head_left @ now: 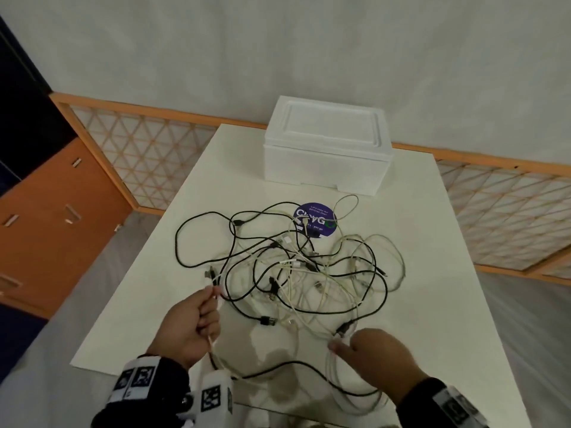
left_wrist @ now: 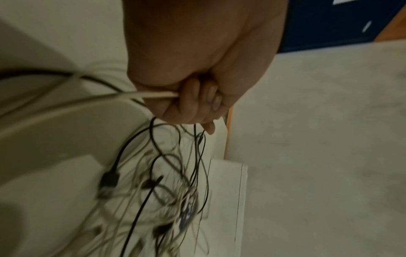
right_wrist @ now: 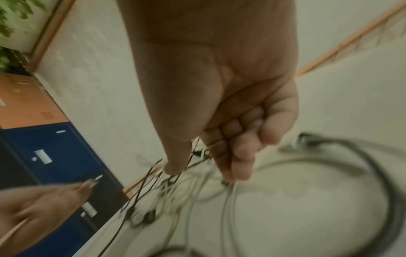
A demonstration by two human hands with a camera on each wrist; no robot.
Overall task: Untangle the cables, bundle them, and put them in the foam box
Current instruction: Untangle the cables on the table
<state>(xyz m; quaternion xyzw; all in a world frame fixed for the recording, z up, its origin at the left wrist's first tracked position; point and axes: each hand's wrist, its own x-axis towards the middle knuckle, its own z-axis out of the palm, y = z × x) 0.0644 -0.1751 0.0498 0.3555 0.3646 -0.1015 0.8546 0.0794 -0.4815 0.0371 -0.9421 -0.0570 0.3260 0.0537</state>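
A tangle of black and white cables (head_left: 296, 273) lies spread across the middle of the white table (head_left: 448, 319). The white foam box (head_left: 327, 149) stands behind it at the table's far edge with its lid on. My left hand (head_left: 210, 304) is raised at the tangle's near left and grips a white cable (left_wrist: 158, 95) in its fist; that cable trails down toward my wrist. Near the tangle's front right, my right hand (head_left: 340, 345) hovers with curled fingers (right_wrist: 237, 156) around a loop of thin white cable (head_left: 332, 372). A black cable (head_left: 293, 364) runs between both wrists.
A round purple sticker (head_left: 315, 220) lies under the far part of the tangle. An orange-framed lattice fence (head_left: 148, 156) runs behind and beside the table. An orange and blue cabinet (head_left: 52, 211) stands at the left.
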